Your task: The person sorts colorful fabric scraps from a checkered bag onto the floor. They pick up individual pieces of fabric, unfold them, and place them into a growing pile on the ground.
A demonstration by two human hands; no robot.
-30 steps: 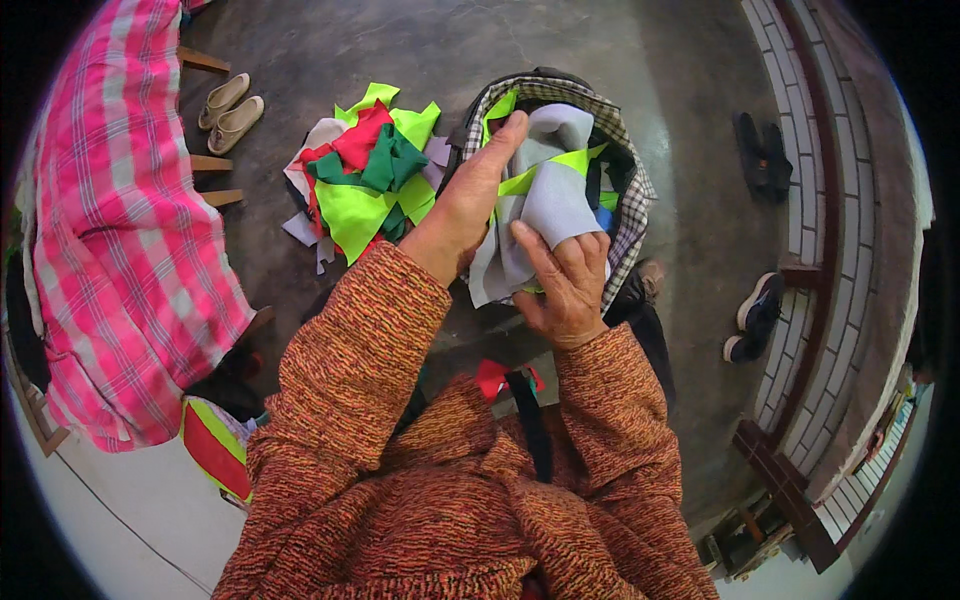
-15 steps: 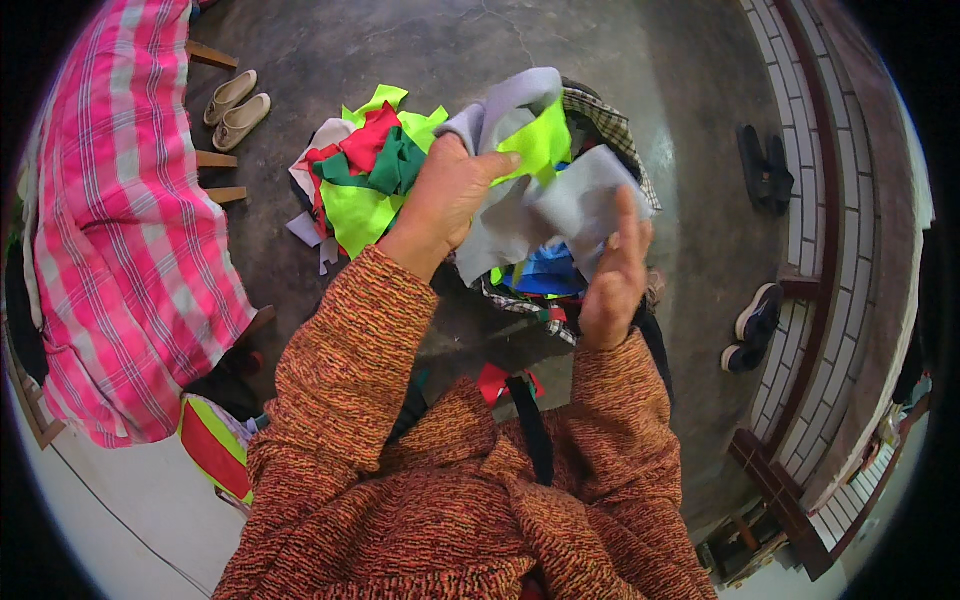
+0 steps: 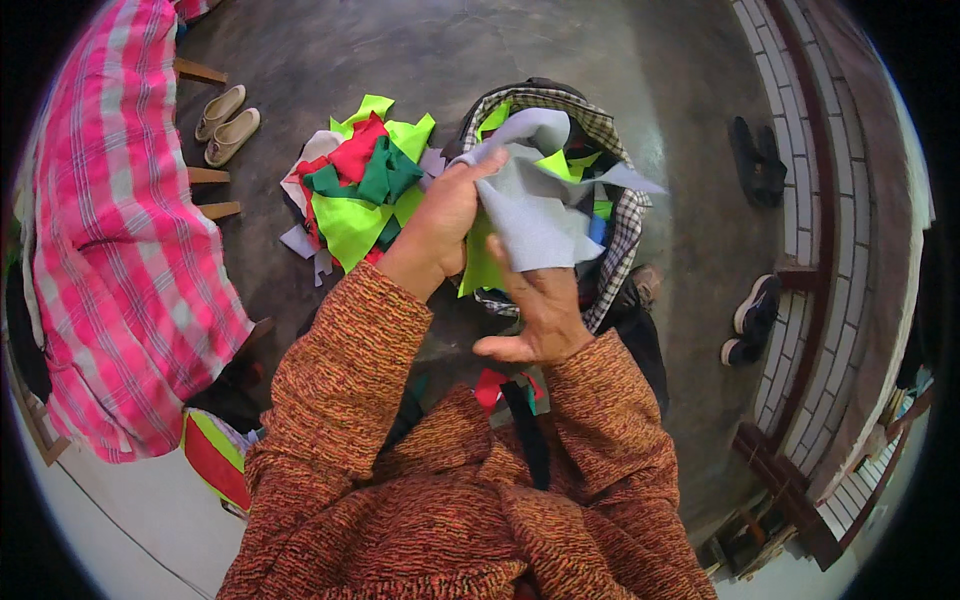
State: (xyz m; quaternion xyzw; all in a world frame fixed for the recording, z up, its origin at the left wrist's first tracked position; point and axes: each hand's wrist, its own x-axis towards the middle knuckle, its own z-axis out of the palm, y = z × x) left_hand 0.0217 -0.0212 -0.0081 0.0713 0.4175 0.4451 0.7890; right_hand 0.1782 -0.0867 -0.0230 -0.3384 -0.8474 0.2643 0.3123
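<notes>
My left hand (image 3: pixel 447 215) is closed on a light grey cloth scrap (image 3: pixel 530 215), gripping it near its upper left edge. Neon yellow-green cloth hangs beneath the grey piece, beside that hand. Just below the scrap, my right hand (image 3: pixel 545 318) has its thumb and fingers apart; some fingertips are hidden behind the cloth or very close to it. Behind the held cloth stands an open bag (image 3: pixel 632 215) with a checked lining, and grey, neon and blue scraps show inside. Left of it lies a heap of scraps (image 3: pixel 350 215) in neon yellow-green, red, dark green and white.
A pink plaid cloth (image 3: pixel 130 250) covers furniture with wooden legs on the left, and beige shoes (image 3: pixel 232 137) sit beside it. Black slippers (image 3: pixel 757 162) and dark sneakers (image 3: pixel 752 320) lie along the tiled wall base at right. Red and black scraps (image 3: pixel 525 425) rest near my lap.
My right hand has moved left and down, with its fingers now spread below the scrap. The grey cloth has shifted, uncovering more of the bag. My left hand keeps its grip.
</notes>
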